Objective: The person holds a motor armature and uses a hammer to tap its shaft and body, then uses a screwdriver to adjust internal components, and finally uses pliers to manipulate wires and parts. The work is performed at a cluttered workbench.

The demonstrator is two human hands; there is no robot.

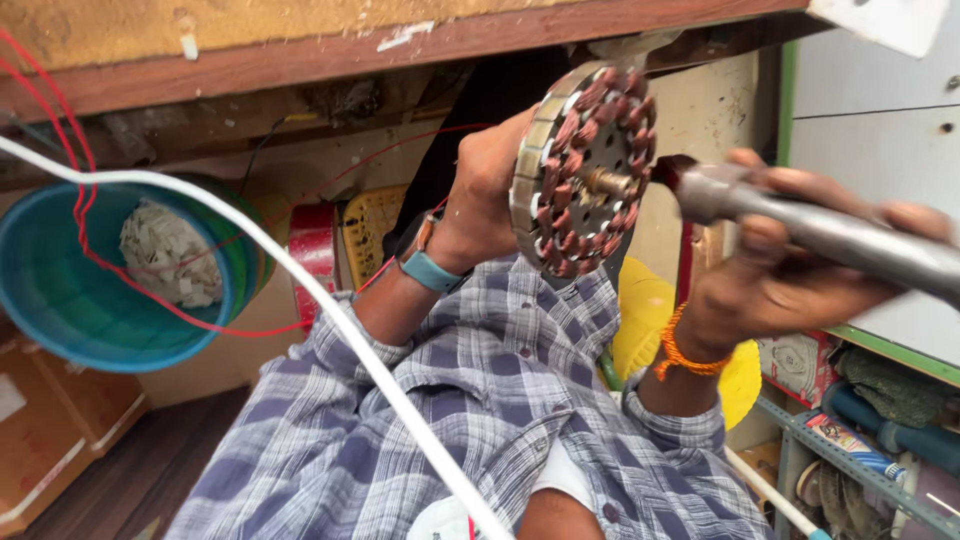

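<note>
Head camera looks steeply down, close above raised arms.

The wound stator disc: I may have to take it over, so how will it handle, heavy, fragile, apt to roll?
The stator disc probably feels heavy for its size: a stacked metal rim packed with copper coils. Its exposed windings look easy to nick, so the left hand gripping the rim seems wise. Being round, it would likely roll on edge. The metal tool in the right hand looks rigid.
</note>
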